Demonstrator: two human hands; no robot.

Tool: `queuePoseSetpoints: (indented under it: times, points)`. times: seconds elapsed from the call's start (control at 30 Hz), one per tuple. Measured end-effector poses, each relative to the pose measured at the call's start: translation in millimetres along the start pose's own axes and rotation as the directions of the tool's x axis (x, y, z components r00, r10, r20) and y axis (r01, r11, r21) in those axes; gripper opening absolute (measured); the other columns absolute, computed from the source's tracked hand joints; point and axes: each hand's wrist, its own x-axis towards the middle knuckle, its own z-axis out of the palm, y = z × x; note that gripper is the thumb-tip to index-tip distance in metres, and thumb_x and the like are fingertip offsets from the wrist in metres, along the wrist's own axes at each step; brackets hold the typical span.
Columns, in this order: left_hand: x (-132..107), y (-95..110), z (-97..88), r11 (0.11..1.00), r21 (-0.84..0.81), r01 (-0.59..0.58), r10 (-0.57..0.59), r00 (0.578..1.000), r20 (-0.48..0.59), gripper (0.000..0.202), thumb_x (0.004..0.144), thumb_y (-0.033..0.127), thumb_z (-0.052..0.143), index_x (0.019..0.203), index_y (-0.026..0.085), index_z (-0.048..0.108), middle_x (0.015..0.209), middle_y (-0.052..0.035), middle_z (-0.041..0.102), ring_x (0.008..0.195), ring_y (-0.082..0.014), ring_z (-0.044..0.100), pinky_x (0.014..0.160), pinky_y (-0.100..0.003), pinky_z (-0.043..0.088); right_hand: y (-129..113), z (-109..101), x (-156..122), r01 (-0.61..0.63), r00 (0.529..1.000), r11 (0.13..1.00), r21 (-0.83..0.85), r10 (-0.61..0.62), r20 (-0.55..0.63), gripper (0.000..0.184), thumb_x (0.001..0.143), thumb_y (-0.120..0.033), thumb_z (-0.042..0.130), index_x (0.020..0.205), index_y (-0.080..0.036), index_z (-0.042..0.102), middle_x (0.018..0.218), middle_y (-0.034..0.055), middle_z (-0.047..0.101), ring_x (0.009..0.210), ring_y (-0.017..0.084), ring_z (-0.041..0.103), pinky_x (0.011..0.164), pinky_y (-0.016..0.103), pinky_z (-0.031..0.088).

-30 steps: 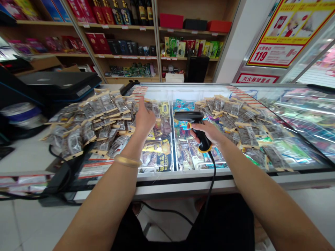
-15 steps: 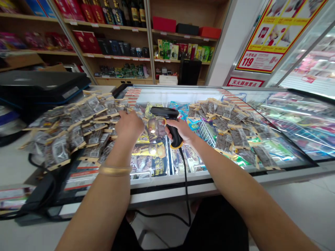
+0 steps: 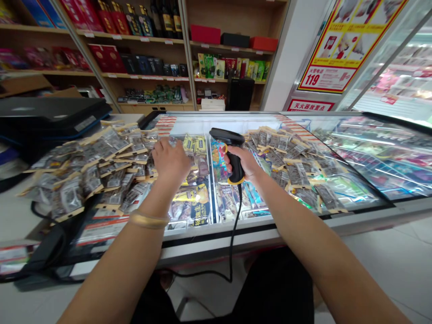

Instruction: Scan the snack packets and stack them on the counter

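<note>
My right hand (image 3: 245, 161) is wrapped around the handle of a black and yellow barcode scanner (image 3: 237, 168), held above the glass top with its head pointing left. A black cord hangs from the scanner's grip. My left hand (image 3: 171, 159), a gold bangle on its wrist, is at the right edge of the left pile of small packets (image 3: 113, 144). Its fingers are curled, and a bit of clear plastic packet (image 3: 173, 142) shows at the fingertips; the rest is hidden. A second pile of similar packets (image 3: 297, 155) lies right of the scanner.
Bagged frozen goods (image 3: 199, 204) show through the glass of the chest freezer (image 3: 216, 240). A black machine (image 3: 50, 114) stands at the left. Shelves (image 3: 151, 76) with bottles and boxes stand behind. The scanner cord (image 3: 232, 252) loops below the freezer's front edge.
The scanner in my right hand has moved a little right and up. My left hand has shifted slightly right, and clear plastic now shows at its fingertips. The view has shifted slightly.
</note>
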Motion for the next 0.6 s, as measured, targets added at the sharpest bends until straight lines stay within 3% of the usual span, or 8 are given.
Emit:
queuePoseSetpoints:
  times: [0.1,0.23,0.37,0.47,0.6]
  points:
    - [8.5,25.4,3.2,0.994,-0.055,-0.093,0.094,0.995,0.023,0.049,0.091,0.022,0.048,0.137,0.013,0.064,0.153,-0.0242,0.046,0.142,-0.0435,0.04,0.117,-0.055,0.034,-23.4,-29.8,-14.9,0.085,0.993,0.996,-0.018,-0.086,-0.075,0.041,0.071,-0.05,0.081,0.091,-0.021,0.06,0.058,-0.0058,0.057,0.043,0.01,0.051,0.041,0.022,0.042]
    - [26.5,75.9,19.6,0.969,-0.14,-0.205,0.223,0.967,0.121,0.052,0.093,0.029,0.047,0.14,0.012,0.062,0.144,-0.0243,0.055,0.138,-0.0401,0.047,0.116,-0.051,0.036,-50.7,-75.4,-43.1,0.13,0.973,0.99,-0.061,-0.139,-0.183,0.04,0.071,-0.048,0.082,0.091,-0.021,0.059,0.059,-0.0054,0.058,0.044,0.01,0.052,0.041,0.022,0.043]
    - [37.9,130.4,43.1,0.959,-0.174,-0.225,0.261,0.938,0.229,0.055,0.096,0.037,0.047,0.14,0.007,0.06,0.139,-0.0273,0.06,0.137,-0.0397,0.051,0.114,-0.048,0.039,-60.0,-111.5,-69.1,0.141,0.936,0.989,-0.052,-0.15,-0.319,0.041,0.066,-0.046,0.083,0.089,-0.019,0.062,0.057,-0.0051,0.058,0.043,0.009,0.051,0.039,0.022,0.042]
    - [40.3,160.9,59.2,0.972,-0.146,-0.186,0.222,0.931,0.288,0.055,0.097,0.039,0.049,0.141,0.007,0.058,0.139,-0.0259,0.062,0.139,-0.0363,0.052,0.115,-0.044,0.042,-55.3,-126.4,-78.6,0.143,0.915,0.989,-0.049,-0.151,-0.374,0.039,0.068,-0.046,0.082,0.089,-0.019,0.061,0.057,-0.0048,0.058,0.043,0.01,0.051,0.039,0.022,0.043]
    - [42.5,179.7,76.7,0.983,-0.122,-0.138,0.173,0.917,0.358,0.056,0.092,0.031,0.058,0.144,0.011,0.054,0.145,-0.0229,0.06,0.137,-0.0341,0.056,0.109,-0.04,0.048,-46.1,-130.4,-78.8,0.157,0.907,0.985,-0.069,-0.172,-0.384,0.039,0.07,-0.047,0.081,0.088,-0.02,0.061,0.056,-0.0045,0.058,0.042,0.011,0.052,0.039,0.023,0.044]
